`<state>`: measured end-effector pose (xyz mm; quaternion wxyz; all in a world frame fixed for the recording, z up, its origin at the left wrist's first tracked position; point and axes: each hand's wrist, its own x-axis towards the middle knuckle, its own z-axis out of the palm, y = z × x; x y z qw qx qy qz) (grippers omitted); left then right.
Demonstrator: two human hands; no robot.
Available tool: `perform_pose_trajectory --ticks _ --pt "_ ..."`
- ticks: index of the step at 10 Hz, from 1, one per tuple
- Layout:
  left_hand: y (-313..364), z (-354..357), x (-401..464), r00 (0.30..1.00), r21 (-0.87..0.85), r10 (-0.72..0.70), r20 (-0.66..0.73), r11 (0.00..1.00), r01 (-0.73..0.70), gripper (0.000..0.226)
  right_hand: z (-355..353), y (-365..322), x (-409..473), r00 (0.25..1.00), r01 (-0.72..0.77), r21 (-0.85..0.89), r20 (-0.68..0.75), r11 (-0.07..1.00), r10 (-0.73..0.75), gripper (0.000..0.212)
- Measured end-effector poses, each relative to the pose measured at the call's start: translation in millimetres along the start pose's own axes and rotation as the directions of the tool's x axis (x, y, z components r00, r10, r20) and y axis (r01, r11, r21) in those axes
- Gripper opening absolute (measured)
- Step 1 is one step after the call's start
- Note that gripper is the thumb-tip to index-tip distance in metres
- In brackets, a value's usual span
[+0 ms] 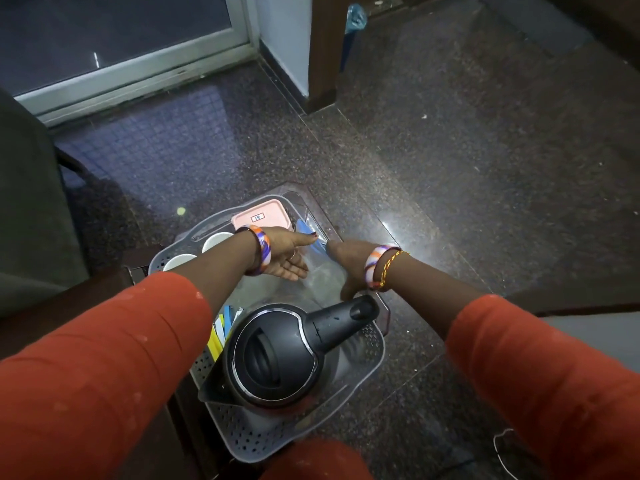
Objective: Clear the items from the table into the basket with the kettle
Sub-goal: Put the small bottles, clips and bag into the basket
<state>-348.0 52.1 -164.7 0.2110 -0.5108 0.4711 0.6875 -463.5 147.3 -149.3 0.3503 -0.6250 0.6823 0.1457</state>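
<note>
Kettle (pixel 277 355) — black, domed, chrome-ringed lid, handle pointing right — stands in the grey perforated basket (pixel 375 344). Left hand (pixel 289 252) fingers spread wide, empty; right hand (pixel 348 268) fingers curled down — grip cannot be told.

Grey perforated plastic basket (pixel 375 344): near half filled by black electric kettle (pixel 277 355), its handle reaching to the right rim. Far end crowded by pink rectangular tray (pixel 273 211) and two white round cups (pixel 180 261). Open room: dark polished stone floor (pixel 467 174) right of the basket.
</note>
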Motion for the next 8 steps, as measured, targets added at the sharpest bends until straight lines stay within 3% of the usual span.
perform_pose_trajectory --ticks 1,2,3,4,5,7,8 --pt "-2.2 3.2 2.8 1.000 -0.012 -0.001 0.015 1.000 0.001 0.065 -9.2 4.3 -2.0 0.999 -0.034 0.073 0.024 0.997 0.032 0.061" --pt "-3.1 6.5 2.3 0.998 -0.038 0.020 0.059 0.999 -0.017 0.064 -4.4 8.3 -2.9 0.998 -0.054 0.016 0.019 0.998 0.054 0.050" --pt "-3.2 7.5 3.4 0.999 0.047 0.033 0.040 0.998 -0.035 0.063 1.1 9.5 -5.4 0.997 -0.069 -0.015 0.020 0.997 0.069 0.049" --pt "-2.5 3.4 -0.5 0.999 0.308 0.042 -0.018 0.951 -0.034 0.058 -12.6 7.7 -13.4 0.994 -0.107 0.010 0.026 0.994 0.107 0.053" --pt "2.7 -2.4 -15.8 0.992 0.398 0.100 -0.073 0.915 -0.063 0.044 -26.9 6.5 -21.1 0.993 -0.112 -0.014 -0.041 0.994 0.111 0.060" --pt "4.5 -8.1 -60.5 0.953 0.391 0.290 -0.088 0.890 -0.235 0.030 -51.8 -26.2 -38.8 0.988 -0.095 -0.096 -0.127 0.991 0.083 0.049" --pt "-5.8 -13.8 -87.0 0.877 0.475 0.460 -0.136 0.808 -0.350 0.029 -60.7 -51.8 -49.8 0.976 -0.095 -0.103 -0.204 0.990 0.072 0.042"
